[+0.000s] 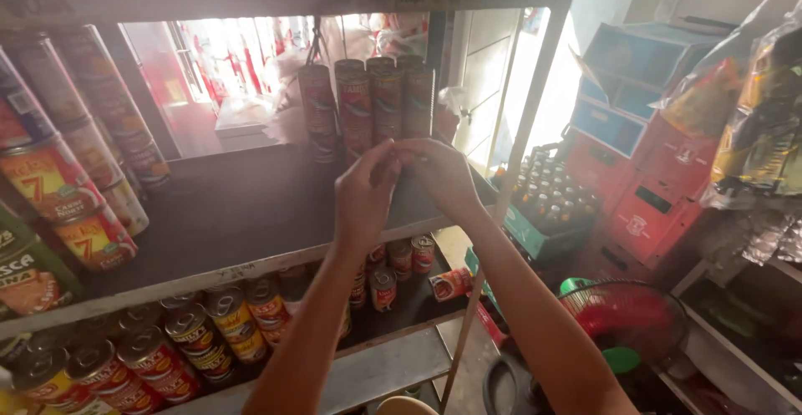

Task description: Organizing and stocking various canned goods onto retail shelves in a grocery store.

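Observation:
My left hand [363,198] and my right hand [440,177] are raised over the dark middle shelf [251,206]. Their fingertips meet in a pinch just in front of several stacks of red-labelled tins [368,101] at the back of the shelf. The fingers of both hands are curled, and whatever lies between them is hidden. The lowest tins of the stacks are covered by my hands.
Tall tin stacks [75,173] fill the shelf's left side, and more tins [192,340] lie on the shelf below. To the right are a green crate of bottles [551,206], red crates [660,198], blue crates [635,72], a red fan [626,319] and hanging snack bags [760,122].

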